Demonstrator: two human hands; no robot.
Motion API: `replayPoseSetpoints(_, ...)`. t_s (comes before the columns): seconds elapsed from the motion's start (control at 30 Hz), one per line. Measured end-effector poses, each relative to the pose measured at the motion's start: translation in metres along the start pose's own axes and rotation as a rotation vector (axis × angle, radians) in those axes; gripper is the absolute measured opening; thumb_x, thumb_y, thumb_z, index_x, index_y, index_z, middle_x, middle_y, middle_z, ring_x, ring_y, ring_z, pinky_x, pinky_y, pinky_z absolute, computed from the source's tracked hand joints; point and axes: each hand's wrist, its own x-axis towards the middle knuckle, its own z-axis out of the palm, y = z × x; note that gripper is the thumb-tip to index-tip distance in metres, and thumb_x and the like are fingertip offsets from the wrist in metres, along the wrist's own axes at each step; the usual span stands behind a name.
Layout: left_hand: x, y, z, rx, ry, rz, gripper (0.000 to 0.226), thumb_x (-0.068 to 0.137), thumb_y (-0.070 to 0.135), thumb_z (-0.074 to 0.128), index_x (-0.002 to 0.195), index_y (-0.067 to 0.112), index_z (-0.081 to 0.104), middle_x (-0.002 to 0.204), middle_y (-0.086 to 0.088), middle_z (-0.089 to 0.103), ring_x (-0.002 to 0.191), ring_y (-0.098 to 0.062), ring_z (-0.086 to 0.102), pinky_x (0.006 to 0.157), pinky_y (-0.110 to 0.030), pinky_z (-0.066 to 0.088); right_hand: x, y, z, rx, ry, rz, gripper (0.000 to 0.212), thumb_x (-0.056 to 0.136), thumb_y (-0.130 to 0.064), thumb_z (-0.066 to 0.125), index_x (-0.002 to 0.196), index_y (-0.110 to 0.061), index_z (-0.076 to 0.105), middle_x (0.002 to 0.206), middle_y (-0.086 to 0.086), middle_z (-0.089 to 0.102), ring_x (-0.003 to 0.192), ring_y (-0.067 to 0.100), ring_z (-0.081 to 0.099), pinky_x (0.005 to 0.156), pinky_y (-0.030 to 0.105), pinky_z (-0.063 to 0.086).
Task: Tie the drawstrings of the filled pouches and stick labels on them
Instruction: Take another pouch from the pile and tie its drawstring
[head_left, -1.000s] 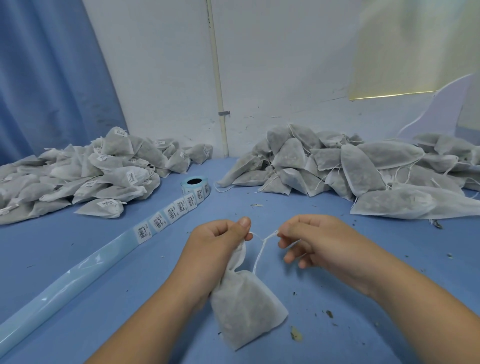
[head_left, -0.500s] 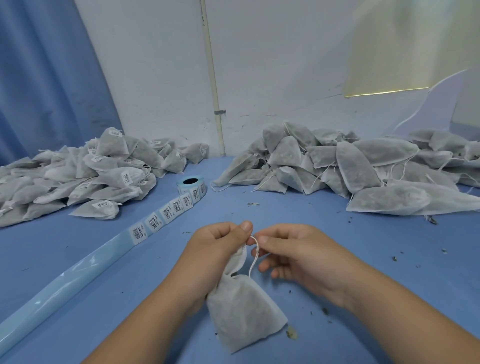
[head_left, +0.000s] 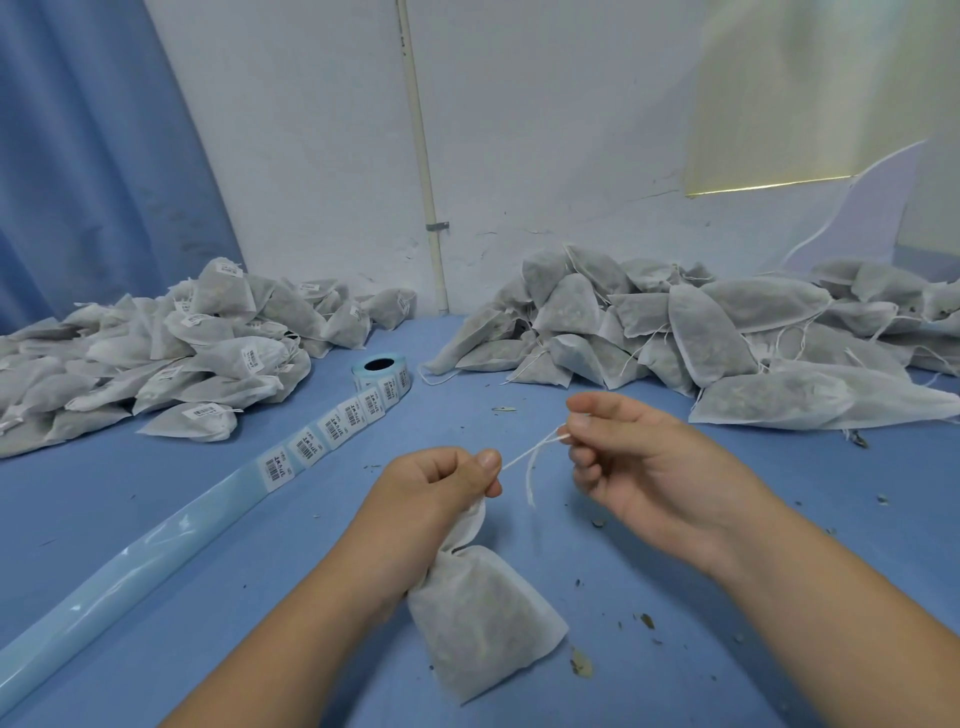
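A filled white mesh pouch (head_left: 480, 623) hangs low in the middle, its neck gathered inside my left hand (head_left: 431, 493), which grips it in a fist. The white drawstring (head_left: 530, 457) runs taut from that fist up to my right hand (head_left: 639, 467), which pinches the string's end between thumb and fingers. A loose loop of the string dangles between the hands. The label roll (head_left: 382, 371) stands behind them, with its strip of barcode labels (head_left: 332, 428) trailing toward the lower left.
A heap of labelled pouches (head_left: 156, 353) lies at the left on the blue table (head_left: 156, 493). A larger heap of unlabelled pouches (head_left: 701, 332) with loose strings fills the back right. Bits of dried herb litter the surface. A white wall and a blue curtain stand behind.
My right hand has pulled away from the left, up and to the right, drawing the string taut. The left hand keeps its grip on the pouch's neck.
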Motion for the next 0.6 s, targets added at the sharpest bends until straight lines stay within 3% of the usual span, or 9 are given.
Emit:
replayPoseSetpoints(0.2,0.004,-0.004,-0.002,0.013,0.01,0.024,0.035,0.072,0.059,0.066,0.057,0.028,0.066,0.048,0.009,0.032,0.041,-0.008,0.025,0.042,-0.019,0.023,-0.002,0.001,0.008,0.206,-0.085,0.02,0.02,0.065,0.004,0.059,0.072,-0.008,0.073,0.061,0.006,0.055,0.042,0.009,0.038,0.041,0.018,0.034)
replayPoseSetpoints(0.27,0.006,-0.008,-0.003,0.007,0.007,0.029,0.037,0.076,0.06,0.071,0.057,0.028,0.066,0.049,0.007,0.032,0.043,-0.009,0.025,0.044,-0.022,0.022,-0.002,0.0,0.007,0.217,-0.072,0.037,0.022,0.066,0.006,0.056,0.078,-0.007,0.07,0.061,0.006,0.053,0.04,0.009,0.034,0.04,0.018,0.031)
replayPoseSetpoints(0.37,0.007,-0.01,-0.001,0.009,-0.032,0.028,0.032,0.073,0.054,0.063,0.057,0.027,0.066,0.049,0.007,0.033,0.044,-0.01,0.024,0.044,-0.021,0.021,-0.002,-0.007,0.0,0.207,-0.038,0.101,0.025,0.071,0.01,0.049,0.087,-0.007,0.059,0.062,0.008,0.05,0.038,0.009,0.028,0.04,0.019,0.026)
replayPoseSetpoints(0.43,0.008,-0.011,0.0,0.028,-0.076,0.033,0.031,0.073,0.055,0.068,0.057,0.028,0.067,0.048,0.011,0.038,0.042,-0.007,0.029,0.042,-0.018,0.027,-0.003,-0.011,-0.004,0.195,-0.025,0.135,0.027,0.075,0.01,0.044,0.089,-0.009,0.056,0.064,0.008,0.048,0.037,0.01,0.025,0.041,0.021,0.023)
replayPoseSetpoints(0.5,0.008,-0.012,0.0,0.012,-0.157,0.03,0.025,0.074,0.051,0.076,0.065,0.029,0.072,0.053,0.014,0.051,0.045,-0.001,0.041,0.046,-0.011,0.034,-0.003,-0.015,-0.006,0.188,0.004,0.126,0.025,0.076,0.008,0.045,0.089,-0.011,0.056,0.064,0.006,0.048,0.038,0.01,0.025,0.042,0.021,0.021)
replayPoseSetpoints(0.57,0.006,-0.015,-0.001,-0.073,-0.307,-0.005,0.017,0.073,0.042,0.078,0.082,0.027,0.077,0.07,0.011,0.064,0.06,-0.001,0.056,0.058,-0.012,0.042,-0.002,-0.018,-0.009,0.192,0.075,0.087,0.022,0.079,0.005,0.046,0.088,-0.011,0.058,0.064,0.004,0.048,0.038,0.01,0.025,0.039,0.02,0.021)
replayPoseSetpoints(0.6,0.005,-0.018,-0.002,-0.102,-0.382,-0.025,0.025,0.072,0.04,0.077,0.093,0.025,0.077,0.08,0.006,0.068,0.07,-0.005,0.06,0.066,-0.015,0.046,-0.001,-0.02,-0.011,0.195,0.122,0.065,0.02,0.082,0.004,0.045,0.088,-0.011,0.058,0.063,0.003,0.048,0.038,0.01,0.025,0.039,0.02,0.021)
